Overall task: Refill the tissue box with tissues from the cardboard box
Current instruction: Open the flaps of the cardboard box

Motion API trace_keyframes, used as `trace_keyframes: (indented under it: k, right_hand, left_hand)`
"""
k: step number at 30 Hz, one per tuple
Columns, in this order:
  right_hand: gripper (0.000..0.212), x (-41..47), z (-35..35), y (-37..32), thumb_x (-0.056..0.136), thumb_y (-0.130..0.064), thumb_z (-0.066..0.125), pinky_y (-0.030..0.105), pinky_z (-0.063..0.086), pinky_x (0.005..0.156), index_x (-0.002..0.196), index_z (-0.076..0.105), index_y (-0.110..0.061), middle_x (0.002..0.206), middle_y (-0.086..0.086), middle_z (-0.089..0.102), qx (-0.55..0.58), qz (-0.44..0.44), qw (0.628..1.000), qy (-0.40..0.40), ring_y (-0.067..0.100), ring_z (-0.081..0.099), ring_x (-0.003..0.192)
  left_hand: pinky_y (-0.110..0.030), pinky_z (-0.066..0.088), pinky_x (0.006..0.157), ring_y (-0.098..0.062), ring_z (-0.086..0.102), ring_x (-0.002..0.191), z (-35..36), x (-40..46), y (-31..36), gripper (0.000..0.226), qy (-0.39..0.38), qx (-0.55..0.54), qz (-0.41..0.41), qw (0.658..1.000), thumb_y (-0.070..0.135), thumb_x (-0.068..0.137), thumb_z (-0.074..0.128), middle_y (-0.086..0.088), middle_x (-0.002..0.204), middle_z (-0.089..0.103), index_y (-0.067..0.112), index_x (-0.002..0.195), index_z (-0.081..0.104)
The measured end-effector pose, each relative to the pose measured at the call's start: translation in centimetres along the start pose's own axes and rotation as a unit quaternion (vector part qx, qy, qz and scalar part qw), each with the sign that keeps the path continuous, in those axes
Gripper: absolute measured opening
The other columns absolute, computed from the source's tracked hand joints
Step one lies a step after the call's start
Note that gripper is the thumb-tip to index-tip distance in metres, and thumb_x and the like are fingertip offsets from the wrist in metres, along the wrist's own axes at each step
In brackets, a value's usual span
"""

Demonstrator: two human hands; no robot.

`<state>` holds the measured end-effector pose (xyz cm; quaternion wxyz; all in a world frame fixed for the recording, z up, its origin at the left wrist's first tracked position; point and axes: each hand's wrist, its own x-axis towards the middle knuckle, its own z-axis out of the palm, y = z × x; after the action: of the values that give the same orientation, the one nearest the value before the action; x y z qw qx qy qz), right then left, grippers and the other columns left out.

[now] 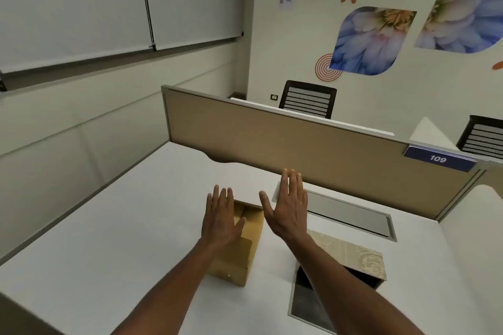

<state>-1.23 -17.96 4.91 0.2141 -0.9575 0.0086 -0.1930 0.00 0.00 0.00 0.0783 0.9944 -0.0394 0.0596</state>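
- Left hand (221,219) is spread flat, palm down, over the cardboard box (239,250), holding nothing; whether it touches cannot be told.
- Right hand (288,208) is also spread and empty, above the desk (109,239).
- The cardboard box's top flaps are open; its contents are hidden.
- The patterned tissue box (353,258) sits right of it, partly behind the forearm.

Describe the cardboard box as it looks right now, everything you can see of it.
The cardboard box is plain brown corrugated card, small and oblong, resting flat on the white desk, left of the patterned tissue box. Its top flaps look folded open at the far end. The left hand is spread open over it, hiding part of the top; contact is unclear. No tissues show.
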Motion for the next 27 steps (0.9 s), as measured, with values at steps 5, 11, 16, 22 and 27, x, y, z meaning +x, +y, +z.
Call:
trace_keyframes:
  k: [5,11,16,22,27]
  right_hand:
    - [0.089,-1.9,2.0,0.3,0.096,-0.071,0.027,0.05,0.01,0.128,0.162,-0.002,-0.02,0.172,0.005,-0.001,0.004,0.021,0.999,-0.03,0.024,-0.006,0.158]
    - [0.086,-3.4,3.5,0.1,0.098,-0.067,0.032,0.045,0.006,0.128,0.163,-0.003,-0.022,0.172,0.003,-0.001,0.026,0.031,0.998,-0.054,0.022,-0.005,0.158]
    - [0.071,-4.5,4.7,0.5,0.101,-0.044,0.049,0.042,0.023,0.124,0.16,0.019,-0.021,0.166,0.004,0.027,0.074,0.027,0.994,-0.074,0.025,0.02,0.154]
    - [0.058,-5.9,7.3,1.4,0.096,-0.035,0.06,0.037,0.041,0.112,0.149,0.04,-0.02,0.152,0.004,0.045,0.063,0.031,0.988,-0.14,0.024,0.041,0.14]
    - [0.05,-4.2,8.3,0.7,0.096,-0.018,0.058,0.037,0.038,0.116,0.145,0.047,-0.018,0.153,0.004,0.046,0.015,-0.03,0.987,-0.16,0.025,0.039,0.143]
  left_hand:
    - [-0.054,-0.008,0.121,-0.034,-0.006,0.154,1.6,-1.5,-0.5,0.092,-0.024,0.043,-0.028,0.998,0.074,0.09,0.033,-0.009,0.168,0.006,0.016,0.159,0.011]
    - [-0.047,0.0,0.124,-0.029,0.002,0.155,1.7,-2.9,-0.7,0.085,-0.042,-0.051,-0.04,0.997,0.066,0.09,0.045,-0.005,0.167,0.015,0.019,0.157,0.019]
    - [-0.039,0.035,0.116,-0.026,0.031,0.145,1.9,-6.6,-1.6,0.066,-0.069,-0.168,-0.054,0.982,0.052,0.094,0.052,0.001,0.161,0.031,0.025,0.151,0.034]
    - [-0.036,0.033,0.117,-0.02,0.029,0.145,3.7,-11.4,-3.2,0.066,-0.097,-0.175,-0.029,0.979,0.051,0.093,0.053,0.007,0.163,0.023,0.031,0.152,0.031]
    - [-0.038,0.015,0.125,-0.019,0.005,0.154,5.7,-12.4,-3.4,0.069,-0.12,-0.129,-0.005,0.984,0.05,0.094,0.05,0.008,0.167,0.003,0.032,0.154,0.022]
